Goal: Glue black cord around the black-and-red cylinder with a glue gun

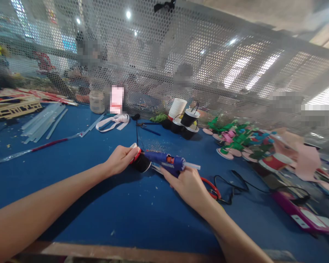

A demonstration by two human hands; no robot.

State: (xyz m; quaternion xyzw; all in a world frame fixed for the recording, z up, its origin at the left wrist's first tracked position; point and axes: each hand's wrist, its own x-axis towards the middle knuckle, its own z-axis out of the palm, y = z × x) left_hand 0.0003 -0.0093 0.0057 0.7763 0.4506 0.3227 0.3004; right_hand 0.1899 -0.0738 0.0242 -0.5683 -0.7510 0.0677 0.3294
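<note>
Blue glue gun (166,163) in our right hand (188,186), fingers wrapped on its grip, meets the black cup (142,163) pinched in our left hand (120,159) at table centre; finished cups (188,122) stand far right, so gluing looks partway.

The left hand (120,159) grips a small black cup (142,163) with a red and white rim, held on its side above the blue table (104,204). The right hand (188,187) holds a blue glue gun (167,162), nozzle touching the cup. Farther off stand stacked cups (185,118); far left lie clear glue sticks (44,122), and to the right colourful foam flowers (235,140)
</note>
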